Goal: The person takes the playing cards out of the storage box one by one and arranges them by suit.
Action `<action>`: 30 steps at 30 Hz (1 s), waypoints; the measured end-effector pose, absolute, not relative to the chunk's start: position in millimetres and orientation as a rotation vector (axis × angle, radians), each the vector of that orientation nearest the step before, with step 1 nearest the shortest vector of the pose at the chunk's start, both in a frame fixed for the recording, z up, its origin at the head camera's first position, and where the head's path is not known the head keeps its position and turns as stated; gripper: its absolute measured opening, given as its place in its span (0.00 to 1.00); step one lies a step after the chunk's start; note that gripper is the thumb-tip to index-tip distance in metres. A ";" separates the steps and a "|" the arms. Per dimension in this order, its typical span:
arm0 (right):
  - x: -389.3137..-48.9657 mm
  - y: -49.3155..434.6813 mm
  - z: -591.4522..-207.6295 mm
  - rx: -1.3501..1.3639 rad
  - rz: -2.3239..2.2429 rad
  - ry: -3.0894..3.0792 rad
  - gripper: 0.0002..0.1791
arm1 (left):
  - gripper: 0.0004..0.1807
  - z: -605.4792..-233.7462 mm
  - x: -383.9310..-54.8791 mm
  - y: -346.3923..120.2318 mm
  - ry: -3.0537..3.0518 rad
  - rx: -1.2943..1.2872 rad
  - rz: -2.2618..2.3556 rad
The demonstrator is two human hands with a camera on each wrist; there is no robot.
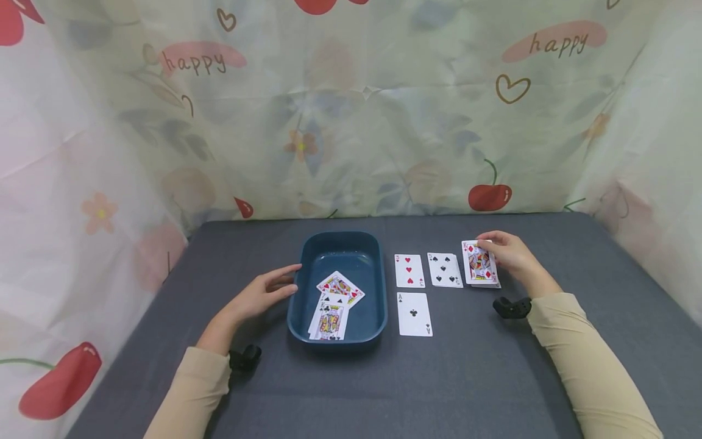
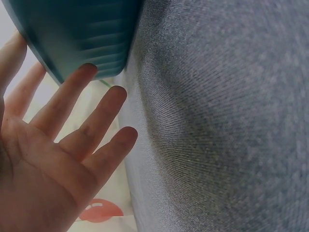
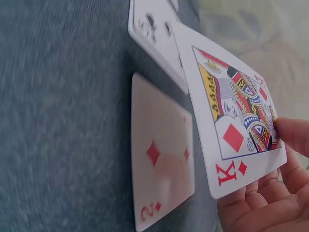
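Note:
My right hand (image 1: 510, 253) pinches a king of diamonds (image 3: 236, 106) between thumb and fingers, face up and tilted. Under it a two of diamonds (image 3: 159, 154) lies on the cloth. To the left, a small pile topped by a spade card (image 1: 445, 270) and a red heart card (image 1: 409, 271) lie in the same row. My left hand (image 1: 265, 292) has its fingers spread, with fingertips at the left rim of a dark blue tray (image 1: 378, 286). Inside the tray overlap a red face card (image 1: 342, 285), a black number card and a black king (image 1: 329, 320).
An ace of clubs (image 1: 414, 314) lies below the heart card, right of the tray. Grey cloth (image 1: 439, 390) covers the table. A printed curtain (image 1: 362, 122) hangs behind the table and along both sides.

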State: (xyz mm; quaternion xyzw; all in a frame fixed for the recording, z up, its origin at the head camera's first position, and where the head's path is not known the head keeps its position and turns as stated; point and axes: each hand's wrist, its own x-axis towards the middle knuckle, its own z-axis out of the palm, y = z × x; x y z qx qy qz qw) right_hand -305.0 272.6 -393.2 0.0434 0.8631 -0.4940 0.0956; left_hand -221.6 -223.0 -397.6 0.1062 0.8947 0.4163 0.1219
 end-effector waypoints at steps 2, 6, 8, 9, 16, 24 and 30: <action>-306.7 274.4 -394.5 0.146 -1.431 2.572 0.28 | 0.31 -397.6 -221.5 -223.2 2.612 0.310 1.215; -310.0 277.1 -397.9 0.177 -1.379 2.595 0.27 | 0.31 -397.3 -221.4 -223.2 2.609 0.306 1.218; -311.3 278.2 -399.3 0.186 -1.357 2.601 0.27 | 0.31 -397.0 -221.4 -223.1 2.608 0.302 1.220; -311.9 278.9 -400.0 0.182 -1.350 2.603 0.27 | 0.31 -396.9 -221.5 -223.0 2.608 0.301 1.220; -316.4 285.3 -405.4 0.152 -1.246 2.648 0.25 | 0.31 -396.5 -221.3 -222.5 2.614 0.282 1.207; -318.9 285.7 -411.4 0.074 -1.113 2.790 0.24 | 0.30 -397.4 -221.5 -222.0 2.603 0.307 1.240; -317.3 283.5 -413.1 0.028 -1.074 2.849 0.22 | 0.30 -397.7 -221.2 -221.6 2.596 0.309 1.255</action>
